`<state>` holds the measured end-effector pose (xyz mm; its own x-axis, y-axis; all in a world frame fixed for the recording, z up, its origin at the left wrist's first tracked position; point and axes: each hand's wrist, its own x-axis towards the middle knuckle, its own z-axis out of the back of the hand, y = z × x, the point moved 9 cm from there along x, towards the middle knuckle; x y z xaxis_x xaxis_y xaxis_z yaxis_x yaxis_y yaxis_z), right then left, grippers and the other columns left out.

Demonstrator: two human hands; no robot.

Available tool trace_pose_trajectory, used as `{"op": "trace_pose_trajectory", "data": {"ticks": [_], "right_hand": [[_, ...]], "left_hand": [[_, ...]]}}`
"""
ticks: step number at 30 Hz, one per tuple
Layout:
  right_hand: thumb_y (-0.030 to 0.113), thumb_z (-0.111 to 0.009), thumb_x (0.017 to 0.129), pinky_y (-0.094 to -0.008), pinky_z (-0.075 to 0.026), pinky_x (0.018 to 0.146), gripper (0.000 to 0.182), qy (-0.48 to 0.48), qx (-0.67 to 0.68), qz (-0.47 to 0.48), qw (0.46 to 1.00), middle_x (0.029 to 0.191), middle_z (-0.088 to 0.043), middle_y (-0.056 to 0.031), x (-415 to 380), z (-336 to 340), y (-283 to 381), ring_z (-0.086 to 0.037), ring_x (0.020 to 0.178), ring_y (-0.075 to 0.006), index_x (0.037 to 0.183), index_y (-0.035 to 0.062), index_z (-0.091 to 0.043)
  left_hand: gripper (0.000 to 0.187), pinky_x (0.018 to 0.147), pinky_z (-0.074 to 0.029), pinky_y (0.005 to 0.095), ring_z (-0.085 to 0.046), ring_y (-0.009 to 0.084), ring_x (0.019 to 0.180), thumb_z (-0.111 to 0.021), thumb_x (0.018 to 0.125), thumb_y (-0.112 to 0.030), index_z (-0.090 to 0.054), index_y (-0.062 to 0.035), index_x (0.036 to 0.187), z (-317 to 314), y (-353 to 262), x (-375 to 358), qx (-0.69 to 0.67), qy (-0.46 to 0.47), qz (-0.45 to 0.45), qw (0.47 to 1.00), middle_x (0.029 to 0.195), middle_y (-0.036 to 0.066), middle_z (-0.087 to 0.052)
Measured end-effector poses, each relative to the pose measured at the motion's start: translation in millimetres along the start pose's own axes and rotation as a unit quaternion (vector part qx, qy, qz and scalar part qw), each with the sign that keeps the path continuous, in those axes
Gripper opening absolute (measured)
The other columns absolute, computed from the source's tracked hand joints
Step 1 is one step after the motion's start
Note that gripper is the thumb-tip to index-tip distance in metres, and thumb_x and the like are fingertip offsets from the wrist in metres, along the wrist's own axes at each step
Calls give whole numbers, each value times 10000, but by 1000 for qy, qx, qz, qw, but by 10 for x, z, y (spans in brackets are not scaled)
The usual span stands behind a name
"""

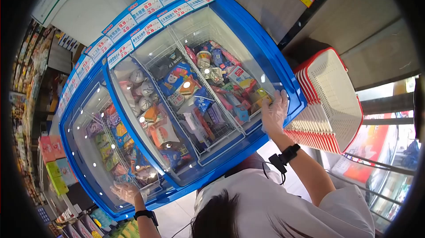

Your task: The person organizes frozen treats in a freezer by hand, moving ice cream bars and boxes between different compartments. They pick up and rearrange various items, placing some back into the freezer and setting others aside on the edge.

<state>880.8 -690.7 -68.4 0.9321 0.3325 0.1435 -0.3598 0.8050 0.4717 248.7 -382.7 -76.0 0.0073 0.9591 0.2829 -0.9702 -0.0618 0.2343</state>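
Note:
A blue-framed chest freezer (295, 88) with see-through lids stands in front of me. Behind the lids, wire dividers (221, 142) separate wrapped frozen treats, among them a blue packet (175, 78) and a small tub (204, 59). My right hand (275, 111), in a clear plastic glove, lies with stretched fingers on the freezer's right front corner. My left hand (125, 192), gloved alike, rests at the left front edge with its fingers extended and apart. Neither hand holds anything. Black bands (290, 153) circle both wrists.
Stacked white shopping baskets with red rims (330, 91) stand close to the freezer's right side. Price labels (148, 9) line its far edge. Packed shelves (22, 100) run along the left, and boxed goods (55, 176) sit near the freezer's left side.

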Motion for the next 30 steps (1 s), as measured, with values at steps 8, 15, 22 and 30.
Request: {"op": "trace_pose_trajectory", "data": {"ticks": [8,15,22,30], "right_hand": [[225,-584,905,-479,-515,743,222,46,8,135,990,937,-636,-200,1101,264,264,-639,834,-390,1043,56,-548],[379,-525,947,-484,-523,701,350,133,-136,145,971,838,-645,-201,1491,249,419,-641,784,-400,863,45,-588],[349,-519,964,-468,-514,671,425,231,-154,271,922,770,-631,-202,1595,-43,379,-621,744,-397,740,0,-614],[255,-601,914,-461,-500,621,331,291,-74,268,915,707,-601,-219,1522,-45,519,-606,682,-408,700,4,-584]], "left_hand": [[581,1137,-214,556,-280,456,1389,-547,904,-251,-392,-10,1409,1734,-2929,-736,-216,-5,-261,941,1494,276,-312],[636,1146,-180,568,-277,448,1395,-540,880,-260,-358,77,1387,1606,-3596,-1002,-271,47,-269,923,1455,291,-354],[665,1116,-221,589,-321,435,1381,-572,836,-252,-367,29,1403,1528,-3549,-997,-301,53,-244,920,1459,258,-376],[680,1108,-226,588,-324,458,1365,-566,885,-312,-323,2,1438,1588,-3397,-872,-342,6,-217,914,1463,265,-355]]}}
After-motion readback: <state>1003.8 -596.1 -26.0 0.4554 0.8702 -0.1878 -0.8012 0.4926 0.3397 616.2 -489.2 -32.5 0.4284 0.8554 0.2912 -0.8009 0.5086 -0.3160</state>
